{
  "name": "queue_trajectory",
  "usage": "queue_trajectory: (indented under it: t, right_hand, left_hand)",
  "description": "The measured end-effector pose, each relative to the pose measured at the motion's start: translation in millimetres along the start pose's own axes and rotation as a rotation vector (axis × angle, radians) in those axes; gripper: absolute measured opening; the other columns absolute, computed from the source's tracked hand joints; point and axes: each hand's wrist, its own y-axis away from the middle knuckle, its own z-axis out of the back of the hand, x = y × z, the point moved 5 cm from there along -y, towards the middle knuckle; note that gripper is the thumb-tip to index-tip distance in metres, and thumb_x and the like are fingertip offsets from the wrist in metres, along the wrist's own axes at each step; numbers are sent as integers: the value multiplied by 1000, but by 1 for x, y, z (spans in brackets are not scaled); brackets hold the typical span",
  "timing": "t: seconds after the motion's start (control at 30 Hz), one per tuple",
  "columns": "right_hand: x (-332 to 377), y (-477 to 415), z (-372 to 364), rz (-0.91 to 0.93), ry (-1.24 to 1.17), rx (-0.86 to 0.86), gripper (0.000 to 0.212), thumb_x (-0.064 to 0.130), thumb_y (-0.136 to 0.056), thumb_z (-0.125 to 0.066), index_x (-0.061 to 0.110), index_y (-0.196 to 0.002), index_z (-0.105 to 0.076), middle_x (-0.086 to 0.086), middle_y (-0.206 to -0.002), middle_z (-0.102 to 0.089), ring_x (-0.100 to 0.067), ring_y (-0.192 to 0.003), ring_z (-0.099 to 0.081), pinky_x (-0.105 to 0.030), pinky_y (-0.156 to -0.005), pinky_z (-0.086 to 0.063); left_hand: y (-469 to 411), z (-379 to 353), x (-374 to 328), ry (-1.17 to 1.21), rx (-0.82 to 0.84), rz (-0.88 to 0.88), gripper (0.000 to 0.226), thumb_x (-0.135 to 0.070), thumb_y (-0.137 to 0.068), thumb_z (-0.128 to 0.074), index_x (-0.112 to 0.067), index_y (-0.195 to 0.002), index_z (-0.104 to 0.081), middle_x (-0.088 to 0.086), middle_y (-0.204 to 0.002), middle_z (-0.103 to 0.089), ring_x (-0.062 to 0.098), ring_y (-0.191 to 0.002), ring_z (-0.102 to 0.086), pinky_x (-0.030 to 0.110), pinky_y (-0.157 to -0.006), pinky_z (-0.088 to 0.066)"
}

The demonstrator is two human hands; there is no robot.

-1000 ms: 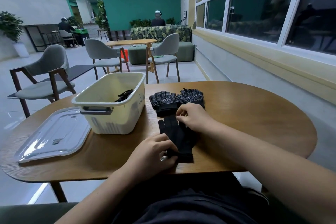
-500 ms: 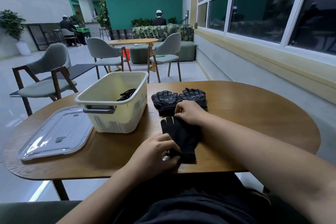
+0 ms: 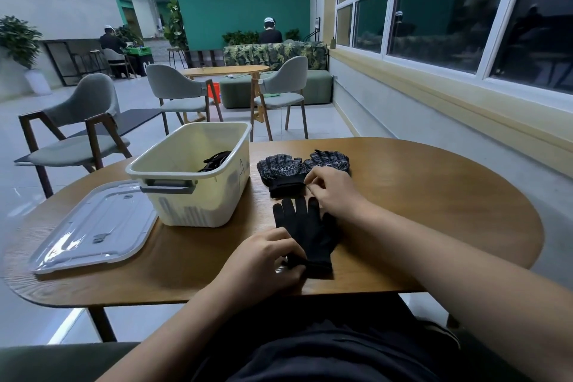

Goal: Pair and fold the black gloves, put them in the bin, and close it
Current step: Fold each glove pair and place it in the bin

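Left hand (image 3: pixel 266 260): pinching cuff of plain black knit glove (image 3: pixel 305 226).
Right hand (image 3: pixel 336 192): curled above its fingertips, hold unclear.

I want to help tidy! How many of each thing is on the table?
Patterned gloves: 2
Plain glove: 1 showing
Bin: 1
Lid: 1
Total: 5, plus black stuff in the bin.

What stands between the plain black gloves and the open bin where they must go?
Nothing visible. Only bare table lies between the plain black gloves and the bin, whose top is open; its lid lies flat at the bin's left, and the patterned gloves lie farther back.
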Motion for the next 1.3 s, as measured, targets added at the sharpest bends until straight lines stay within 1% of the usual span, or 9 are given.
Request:
queue_trajectory:
  t: [0.17,0.37,0.47,0.53,0.73,0.83,0.9,1.07,1.3]
  right_hand:
    - [35,61,17,173,-82,69,6,18,-96,-71,22,-100,-74,10,-95,-69,-4,-88,-63,-19,-76,-46]
    - [54,131,22,338,-67,148,24,47,-95,-71,26,-107,-70,13,-99,-62,-7,-92,-59,-26,-82,-49]
    - [51,139,17,379,-42,100,14,33,-97,-70,23,-108,-70,13,-98,-63,-7,-91,-59,-26,-81,-47]
    - [45,136,15,313,-83,95,7,28,-97,-70,27,-103,-70,16,-95,-67,-6,-88,-61,-29,-78,-50]
    - [39,129,9,214,-59,117,10,39,-93,-66,30,-94,-69,13,-90,-62,-7,-87,-60,-38,-80,-52]
    - [39,129,10,206,-23,84,6,34,-93,-68,28,-92,-70,10,-94,-58,-10,-92,-56,-36,-82,-51]
    - [42,131,13,256,15,35,3,23,-91,-70,25,-94,-71,9,-97,-57,-13,-93,-54,-34,-82,-50]
    - [55,139,13,485,155,-16,17,6,-89,-65,18,-96,-73,3,-96,-61,-20,-87,-55,-28,-79,-45]
    - [58,139,11,438,140,70,15,24,-83,-68,19,-98,-66,5,-95,-58,-19,-89,-53,-34,-81,-48]
  left_hand:
    - [-1,0,3,-11,-18,-3,13,-38,-87,-76,-36,-101,-77,-19,-98,-65,2,-88,-62,28,-74,-54]
    - [-2,0,4,33,-75,9,16,-28,-84,-80,-31,-99,-77,-16,-88,-70,2,-79,-65,30,-69,-55]
    - [-2,1,5,67,-100,57,18,-27,-84,-79,-32,-100,-73,-16,-84,-70,3,-77,-67,32,-69,-56]
    - [-2,1,6,72,-99,87,14,-31,-86,-76,-32,-98,-69,-17,-80,-69,4,-76,-67,33,-69,-55]
    - [-4,0,7,-31,-110,85,10,-33,-88,-77,-30,-87,-67,-18,-81,-58,0,-76,-54,31,-67,-51]
    - [-2,1,9,-49,-123,71,6,-36,-89,-76,-32,-89,-71,-16,-90,-57,3,-83,-56,29,-70,-51]
    - [0,2,8,-62,-125,37,6,-31,-89,-78,-31,-94,-74,-17,-93,-58,4,-87,-58,28,-73,-52]
    - [2,1,3,-121,-111,-33,18,-18,-85,-74,-30,-98,-73,-15,-95,-62,11,-88,-58,33,-72,-52]
    - [1,0,3,-63,-78,20,18,-30,-79,-77,-34,-95,-70,-17,-93,-63,4,-84,-59,32,-71,-53]
